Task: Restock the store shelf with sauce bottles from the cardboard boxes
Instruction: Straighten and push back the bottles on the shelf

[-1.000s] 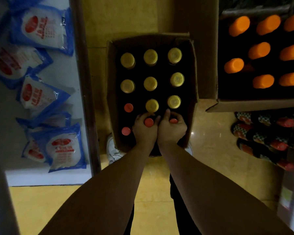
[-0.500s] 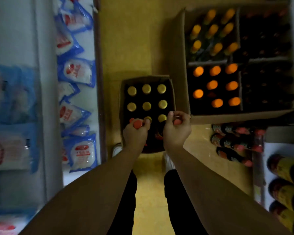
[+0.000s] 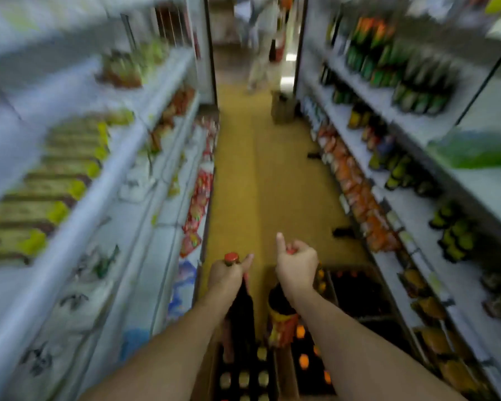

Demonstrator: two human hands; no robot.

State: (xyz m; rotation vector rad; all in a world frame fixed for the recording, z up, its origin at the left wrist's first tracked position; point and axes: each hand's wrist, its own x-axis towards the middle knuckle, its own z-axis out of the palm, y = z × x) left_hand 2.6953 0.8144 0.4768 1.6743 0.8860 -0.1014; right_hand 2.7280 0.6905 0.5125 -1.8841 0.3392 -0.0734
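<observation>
**Two sauce bottles in hand above the boxes**

From my seat I see both hands out in front in the aisle, each holding one sauce bottle by the neck. The left hand (image 3: 226, 274) is curled round the neck of a dark bottle (image 3: 243, 311) just under its red cap (image 3: 231, 258), with one finger stretched toward the right. The right hand (image 3: 297, 267) is wrapped round the top of a second bottle (image 3: 279, 302). Only part of that bottle's cap (image 3: 291, 250) shows between the fingers, and the index finger (image 3: 279, 241) sticks straight up. This bottle carries a yellow and red label (image 3: 284, 328). Both bottles hang roughly upright, side by side, with a gap between them.

Below them, near me on the yellow floor (image 3: 261, 175), stands an open cardboard box (image 3: 207, 371) showing rows of yellow caps (image 3: 243, 379). Just right of it is another box (image 3: 284, 374) with orange caps (image 3: 303, 360). The left shelves (image 3: 122, 157) hold packets and the right shelves (image 3: 417, 204) hold bottles and packets, all badly blurred. At the far end of the aisle I make out a blurred person (image 3: 261, 53).
</observation>
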